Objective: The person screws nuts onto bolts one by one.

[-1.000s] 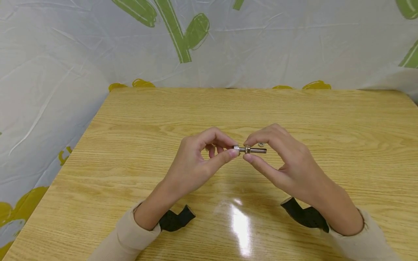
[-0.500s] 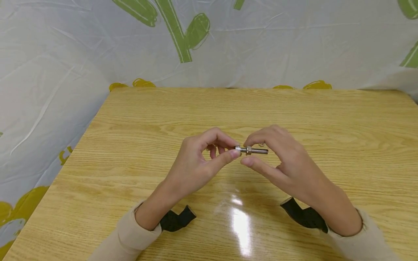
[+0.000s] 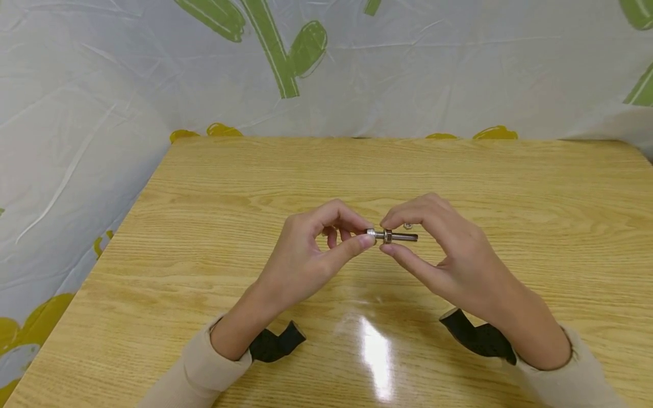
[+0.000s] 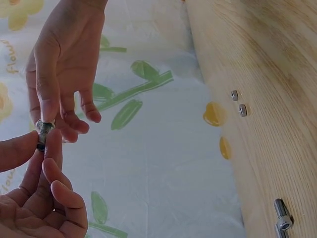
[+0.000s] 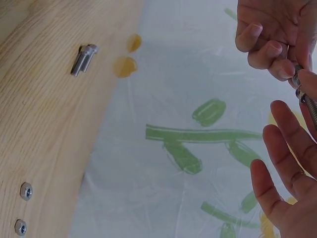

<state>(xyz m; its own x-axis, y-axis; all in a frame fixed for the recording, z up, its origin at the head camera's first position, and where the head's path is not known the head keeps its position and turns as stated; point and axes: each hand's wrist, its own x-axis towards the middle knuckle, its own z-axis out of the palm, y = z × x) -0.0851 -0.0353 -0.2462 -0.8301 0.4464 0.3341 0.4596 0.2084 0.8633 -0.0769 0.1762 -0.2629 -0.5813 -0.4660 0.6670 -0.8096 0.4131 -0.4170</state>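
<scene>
In the head view, my left hand [image 3: 306, 255] pinches the head end of a steel bolt [image 3: 405, 237] between thumb and index finger. The bolt lies about level, its threaded end pointing right. Partway along the shank sits a hex nut [image 3: 388, 236], and the thumb and index finger of my right hand [image 3: 454, 249] pinch it. A short stretch of thread shows between the two hands. In the right wrist view, fingers partly cover the bolt and nut [image 5: 300, 94].
Two loose nuts, one upper [image 4: 235, 95] and one lower [image 4: 242, 110], lie on the wooden table [image 4: 267, 144]. Two more bolts [image 5: 84, 59] lie together on the tabletop. A flower-patterned sheet [image 3: 382, 73] hangs behind the table. Black straps [image 3: 278, 343] are at both wrists.
Half a second ago my right thumb and index finger were spread off the nut; now they pinch it again, as a second ago. The left hand keeps its grip on the bolt.
</scene>
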